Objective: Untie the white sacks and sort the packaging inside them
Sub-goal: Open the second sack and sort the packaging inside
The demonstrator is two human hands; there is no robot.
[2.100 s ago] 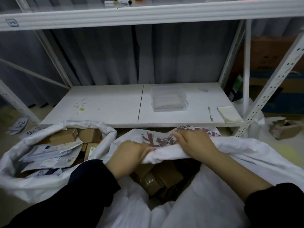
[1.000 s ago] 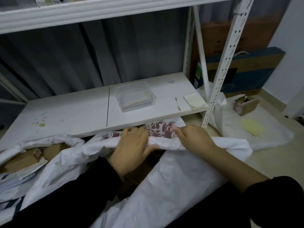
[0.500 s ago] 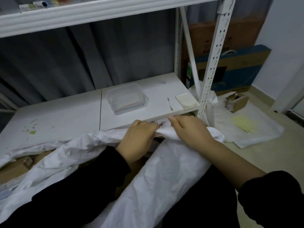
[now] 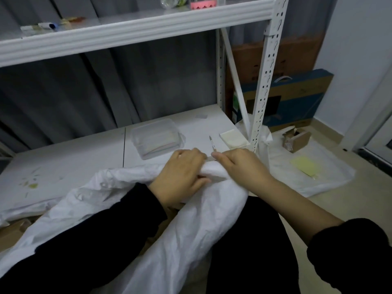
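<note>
Arms reach forward; left grip [image 4: 180,174] and right grip [image 4: 240,166] sit side by side, fingers curled round the white sack [image 4: 199,232].

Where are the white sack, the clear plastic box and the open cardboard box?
white sack [image 4: 197,228]: head view, bare cloth below the hands.
clear plastic box [image 4: 156,137]: head view, middle of its lid.
open cardboard box [image 4: 302,139]: head view, its brown side wall.

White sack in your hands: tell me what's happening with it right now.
A person grips the bunched top edge of the white sack with both hands, the left hand and the right hand close together, just in front of the low shelf. The sack's mouth looks gathered. Brown boxes show at the far left. A clear plastic box and a pen lie on the shelf, untouched.
</note>
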